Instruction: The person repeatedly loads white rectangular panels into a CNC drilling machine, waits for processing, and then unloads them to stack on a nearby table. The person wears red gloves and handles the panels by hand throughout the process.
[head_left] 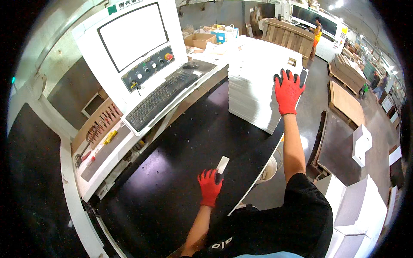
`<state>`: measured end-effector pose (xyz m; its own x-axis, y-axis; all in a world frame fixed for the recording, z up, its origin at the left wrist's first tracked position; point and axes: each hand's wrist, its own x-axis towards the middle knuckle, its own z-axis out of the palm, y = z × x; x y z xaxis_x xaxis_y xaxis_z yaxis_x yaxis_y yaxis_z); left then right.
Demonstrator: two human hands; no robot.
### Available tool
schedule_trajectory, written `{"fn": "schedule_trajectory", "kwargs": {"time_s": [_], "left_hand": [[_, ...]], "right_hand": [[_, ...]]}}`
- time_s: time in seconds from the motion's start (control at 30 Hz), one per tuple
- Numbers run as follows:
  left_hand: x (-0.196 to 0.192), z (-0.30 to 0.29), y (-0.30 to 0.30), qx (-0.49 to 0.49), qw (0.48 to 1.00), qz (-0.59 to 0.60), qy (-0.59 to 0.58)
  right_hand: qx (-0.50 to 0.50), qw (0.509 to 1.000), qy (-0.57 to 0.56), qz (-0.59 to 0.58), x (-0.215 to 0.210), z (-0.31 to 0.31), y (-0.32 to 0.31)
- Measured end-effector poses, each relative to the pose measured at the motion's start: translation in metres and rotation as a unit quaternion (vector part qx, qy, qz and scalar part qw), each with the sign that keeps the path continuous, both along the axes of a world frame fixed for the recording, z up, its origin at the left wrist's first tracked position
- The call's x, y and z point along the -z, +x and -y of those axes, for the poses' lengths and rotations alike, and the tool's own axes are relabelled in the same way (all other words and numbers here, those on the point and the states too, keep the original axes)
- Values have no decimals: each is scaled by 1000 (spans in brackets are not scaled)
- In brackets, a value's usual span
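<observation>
Both my hands wear red gloves with black fingertips. My right hand (288, 90) lies flat, fingers spread, on the near right edge of a tall stack of white boards (254, 81) standing on the black worktable (180, 172). My left hand (210, 185) rests on the table, its fingertips touching a small white rectangular piece (223, 164). It does not grip the piece.
A white control console with a blank screen (131, 36), knobs, a keyboard (159, 98) and a mouse stands at the left. A tool shelf (101, 133) sits below it. Pallets and white boxes (361, 144) are on the right; a person (317, 34) stands far back.
</observation>
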<state>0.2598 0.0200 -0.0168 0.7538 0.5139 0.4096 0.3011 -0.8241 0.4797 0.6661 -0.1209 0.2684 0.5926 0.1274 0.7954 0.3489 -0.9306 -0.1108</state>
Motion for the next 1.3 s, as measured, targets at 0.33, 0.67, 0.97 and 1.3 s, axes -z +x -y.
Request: {"fn": "schedule_trajectory", "kwargs": {"time_s": [0.33, 0.67, 0.97, 1.3], "left_hand": [[-9, -5, -2, -19, 998, 55, -26], [5, 0, -5, 121, 991, 28, 39], [-9, 0, 8, 87, 995, -39, -31], [-23, -3, 37, 3, 975, 76, -207]], "right_hand": [[-287, 900, 88, -316, 177, -29, -202], [-233, 650, 564, -454, 295, -10, -256], [18, 788, 609, -85, 280, 149, -105], [14, 866, 461, -191, 305, 180, 35]]}}
